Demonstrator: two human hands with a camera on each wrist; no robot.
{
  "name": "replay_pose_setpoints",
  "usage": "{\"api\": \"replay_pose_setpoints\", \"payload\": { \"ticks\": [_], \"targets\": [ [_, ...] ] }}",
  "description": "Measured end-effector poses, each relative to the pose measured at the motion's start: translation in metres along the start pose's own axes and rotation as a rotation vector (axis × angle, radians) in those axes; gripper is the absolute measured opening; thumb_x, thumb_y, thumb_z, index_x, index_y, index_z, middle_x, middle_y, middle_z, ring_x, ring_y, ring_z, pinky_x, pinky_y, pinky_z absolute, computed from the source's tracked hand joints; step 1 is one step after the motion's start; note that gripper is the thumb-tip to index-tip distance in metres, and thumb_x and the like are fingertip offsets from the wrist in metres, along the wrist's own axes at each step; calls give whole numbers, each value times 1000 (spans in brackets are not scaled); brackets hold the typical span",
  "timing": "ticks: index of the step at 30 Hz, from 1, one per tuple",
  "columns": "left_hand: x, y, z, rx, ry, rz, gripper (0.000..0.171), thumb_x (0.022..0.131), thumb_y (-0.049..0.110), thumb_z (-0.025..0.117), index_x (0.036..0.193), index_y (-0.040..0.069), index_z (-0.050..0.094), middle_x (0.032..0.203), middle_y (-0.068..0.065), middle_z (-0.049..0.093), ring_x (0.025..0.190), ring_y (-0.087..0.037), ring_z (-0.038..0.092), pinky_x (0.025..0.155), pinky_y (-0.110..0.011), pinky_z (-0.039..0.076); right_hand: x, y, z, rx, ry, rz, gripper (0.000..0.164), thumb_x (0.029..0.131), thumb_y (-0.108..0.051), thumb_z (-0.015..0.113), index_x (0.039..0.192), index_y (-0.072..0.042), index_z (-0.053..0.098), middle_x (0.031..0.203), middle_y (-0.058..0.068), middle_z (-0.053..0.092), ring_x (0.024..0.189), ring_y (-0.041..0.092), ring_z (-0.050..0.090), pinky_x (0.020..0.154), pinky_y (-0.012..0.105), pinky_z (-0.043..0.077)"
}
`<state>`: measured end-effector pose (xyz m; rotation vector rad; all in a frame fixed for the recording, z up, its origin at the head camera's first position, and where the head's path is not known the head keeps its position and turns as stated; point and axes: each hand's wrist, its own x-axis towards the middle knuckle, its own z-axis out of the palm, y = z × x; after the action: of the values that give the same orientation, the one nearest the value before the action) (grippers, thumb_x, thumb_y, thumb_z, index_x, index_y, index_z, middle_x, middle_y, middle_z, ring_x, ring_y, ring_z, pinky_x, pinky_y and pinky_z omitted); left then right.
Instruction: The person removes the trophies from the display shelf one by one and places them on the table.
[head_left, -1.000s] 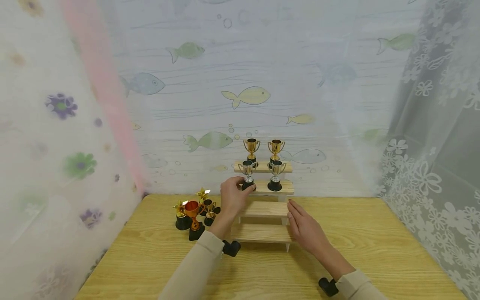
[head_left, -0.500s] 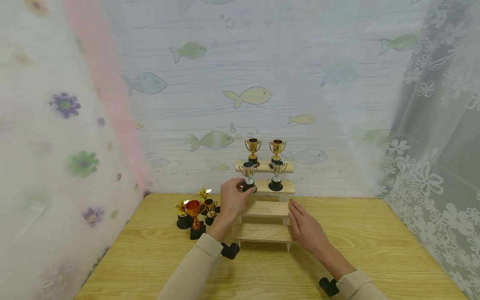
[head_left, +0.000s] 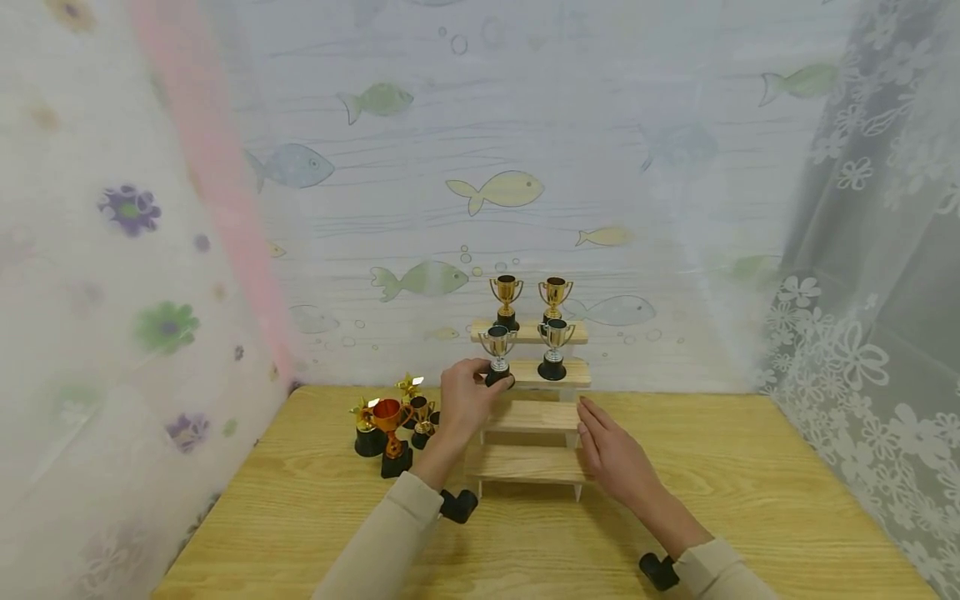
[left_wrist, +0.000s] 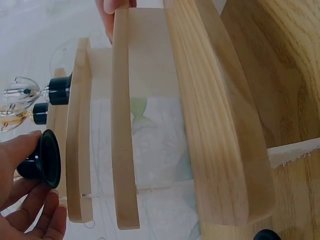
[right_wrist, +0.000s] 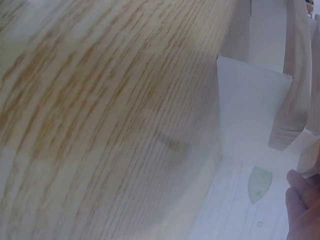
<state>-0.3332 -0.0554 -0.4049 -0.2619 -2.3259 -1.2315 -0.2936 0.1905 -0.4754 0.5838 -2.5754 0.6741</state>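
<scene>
My left hand [head_left: 467, 398] pinches the black base of a silver trophy cup [head_left: 498, 343] at the left end of the second step from the top. In the left wrist view the hollow underside of that base [left_wrist: 50, 159] shows, a little apart from the step's edge. Another silver trophy cup [head_left: 556, 337] stands on the same step to the right. Two gold trophy cups, one left [head_left: 506, 293] and one right [head_left: 555, 293], stand on the top step. My right hand [head_left: 617, 454], fingers fairly straight, rests against the right side of the wooden stepped stand [head_left: 531, 463].
Left of the stand, several trophies are grouped on the wooden table [head_left: 712, 500]: an orange cup [head_left: 390, 421], a gold star trophy [head_left: 366, 429] and smaller cups partly hidden behind. A patterned curtain [head_left: 420, 208] hangs behind the table.
The silver trophy cup in my left hand has come down slightly. My right hand stays at the stand's side, and the head view has shifted a little.
</scene>
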Motion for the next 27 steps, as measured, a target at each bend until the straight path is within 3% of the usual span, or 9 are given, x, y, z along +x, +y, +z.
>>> {"api": "replay_pose_setpoints", "payload": {
  "ticks": [8, 27],
  "targets": [
    [-4, 1, -2, 18, -27, -1, 32, 84, 23, 87, 109, 3, 79, 101, -9, 75, 94, -25, 69, 82, -42, 58, 0, 0, 0, 1, 0, -2, 45, 111, -19, 44, 147, 8, 49, 155, 23, 45, 134, 41, 52, 103, 56, 48],
    [-18, 0, -14, 6, -47, 22, 25, 85, 22, 86, 104, 8, 79, 98, -6, 75, 92, -25, 67, 77, -41, 56, 0, 1, 2, -6, 0, -4, 45, 111, -19, 44, 147, 7, 48, 155, 23, 45, 134, 41, 53, 103, 56, 48]
  ]
}}
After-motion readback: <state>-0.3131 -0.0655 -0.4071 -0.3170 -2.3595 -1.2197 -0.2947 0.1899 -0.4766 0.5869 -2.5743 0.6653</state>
